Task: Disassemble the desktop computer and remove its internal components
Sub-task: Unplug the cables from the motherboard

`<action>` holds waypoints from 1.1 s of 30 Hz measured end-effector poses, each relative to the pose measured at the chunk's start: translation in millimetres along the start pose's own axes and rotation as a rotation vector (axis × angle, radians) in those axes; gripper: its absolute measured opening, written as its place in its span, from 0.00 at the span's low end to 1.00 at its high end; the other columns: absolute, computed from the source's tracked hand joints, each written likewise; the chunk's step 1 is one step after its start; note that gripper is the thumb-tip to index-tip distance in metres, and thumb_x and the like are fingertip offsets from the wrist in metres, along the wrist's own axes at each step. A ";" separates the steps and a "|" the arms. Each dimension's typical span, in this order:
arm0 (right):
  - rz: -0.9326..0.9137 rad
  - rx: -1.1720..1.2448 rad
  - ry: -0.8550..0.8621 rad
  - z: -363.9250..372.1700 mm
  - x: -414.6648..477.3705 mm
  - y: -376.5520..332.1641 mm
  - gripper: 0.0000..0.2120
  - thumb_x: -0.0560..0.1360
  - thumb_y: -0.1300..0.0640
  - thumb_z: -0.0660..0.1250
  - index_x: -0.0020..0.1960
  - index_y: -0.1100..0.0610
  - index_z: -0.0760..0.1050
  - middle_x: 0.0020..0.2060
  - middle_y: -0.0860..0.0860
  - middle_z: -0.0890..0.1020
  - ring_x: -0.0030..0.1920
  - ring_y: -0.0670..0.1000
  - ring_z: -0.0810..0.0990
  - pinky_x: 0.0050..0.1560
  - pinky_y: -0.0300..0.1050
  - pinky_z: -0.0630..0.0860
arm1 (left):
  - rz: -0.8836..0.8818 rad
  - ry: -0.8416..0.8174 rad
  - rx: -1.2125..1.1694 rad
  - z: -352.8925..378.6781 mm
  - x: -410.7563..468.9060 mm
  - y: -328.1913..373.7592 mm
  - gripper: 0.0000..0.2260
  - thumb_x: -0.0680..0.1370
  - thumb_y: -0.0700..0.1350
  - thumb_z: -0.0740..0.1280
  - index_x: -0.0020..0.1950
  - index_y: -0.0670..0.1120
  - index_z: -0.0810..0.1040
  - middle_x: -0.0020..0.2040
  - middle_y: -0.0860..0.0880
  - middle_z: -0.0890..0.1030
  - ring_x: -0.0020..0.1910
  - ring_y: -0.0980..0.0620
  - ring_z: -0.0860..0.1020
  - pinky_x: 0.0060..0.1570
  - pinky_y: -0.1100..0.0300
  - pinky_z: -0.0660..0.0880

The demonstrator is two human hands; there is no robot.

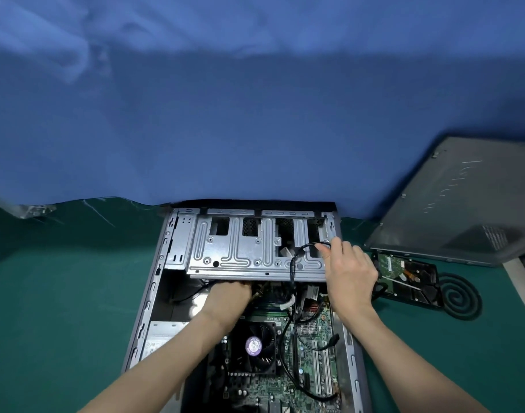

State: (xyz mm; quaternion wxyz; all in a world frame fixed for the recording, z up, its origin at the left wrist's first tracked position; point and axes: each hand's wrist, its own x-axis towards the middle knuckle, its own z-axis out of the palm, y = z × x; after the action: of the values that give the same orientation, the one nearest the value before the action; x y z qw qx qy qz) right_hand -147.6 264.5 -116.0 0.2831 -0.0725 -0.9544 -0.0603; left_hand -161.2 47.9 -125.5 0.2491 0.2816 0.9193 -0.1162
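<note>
The open desktop case [154,296] lies flat on the green mat in the head view. Its silver drive cage [249,251] spans the far end. Below it sit the green motherboard [312,371] and the black CPU fan [255,347] with a purple sticker. My left hand [228,296] reaches under the cage's near edge; its fingers are hidden there. My right hand [349,269] rests at the cage's right end and pinches a black cable [297,254] that loops over the cage.
A removed hard drive [410,278] lies on the mat right of the case, beside a black coiled cable [461,296]. The grey side panel [470,204] leans at the far right. The power supply [163,335] sits in the case's left side. Blue cloth hangs behind.
</note>
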 end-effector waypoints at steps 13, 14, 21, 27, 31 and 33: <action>0.134 0.483 -0.079 -68.6 19.6 50.5 0.13 0.74 0.49 0.69 0.36 0.57 0.76 0.22 0.48 0.73 0.23 0.53 0.71 0.26 0.39 0.63 | 0.010 0.543 -0.469 -54.9 -67.5 4.3 0.09 0.82 0.50 0.56 0.51 0.45 0.70 0.41 0.50 0.77 0.35 0.50 0.72 0.35 0.57 0.69; 0.205 0.526 -0.094 -77.2 27.3 59.0 0.12 0.74 0.49 0.69 0.37 0.56 0.76 0.22 0.48 0.72 0.23 0.54 0.70 0.27 0.41 0.65 | 0.021 0.527 -0.601 -60.4 -65.7 4.2 0.11 0.83 0.51 0.53 0.51 0.46 0.70 0.40 0.49 0.77 0.35 0.49 0.72 0.36 0.54 0.69; 0.570 0.728 -0.087 -99.3 63.6 145.8 0.16 0.78 0.48 0.65 0.36 0.56 0.76 0.26 0.50 0.75 0.29 0.53 0.71 0.34 0.49 0.67 | 0.225 0.397 -1.017 -104.6 -31.0 40.3 0.15 0.78 0.57 0.62 0.58 0.49 0.78 0.42 0.54 0.82 0.38 0.58 0.80 0.42 0.61 0.78; 0.890 0.741 -0.235 -71.5 42.0 207.4 0.19 0.78 0.49 0.65 0.34 0.61 0.77 0.31 0.62 0.80 0.33 0.58 0.75 0.40 0.55 0.73 | 0.295 0.353 -0.905 -118.3 11.1 76.9 0.16 0.81 0.46 0.63 0.69 0.48 0.73 0.64 0.51 0.77 0.62 0.55 0.75 0.64 0.57 0.70; 1.168 0.768 -0.332 -42.6 20.3 221.4 0.19 0.78 0.50 0.65 0.33 0.61 0.75 0.27 0.57 0.74 0.27 0.54 0.69 0.32 0.48 0.69 | 0.127 0.499 -0.604 -101.1 24.2 74.0 0.13 0.81 0.44 0.59 0.65 0.46 0.74 0.59 0.48 0.74 0.59 0.48 0.69 0.60 0.54 0.67; 1.286 0.796 -0.384 -27.7 11.0 221.6 0.18 0.80 0.52 0.64 0.36 0.63 0.75 0.26 0.56 0.73 0.24 0.53 0.67 0.25 0.42 0.64 | 0.075 0.522 -0.582 -87.4 24.4 64.4 0.10 0.81 0.43 0.60 0.61 0.45 0.75 0.56 0.48 0.72 0.56 0.49 0.70 0.57 0.56 0.69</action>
State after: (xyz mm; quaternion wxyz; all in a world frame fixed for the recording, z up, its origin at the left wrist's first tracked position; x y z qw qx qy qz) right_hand -103.8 479.1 -70.5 0.0969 -0.5136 -0.7072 0.4762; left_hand -176.0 142.5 -68.9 0.0805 0.2526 0.9354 0.2338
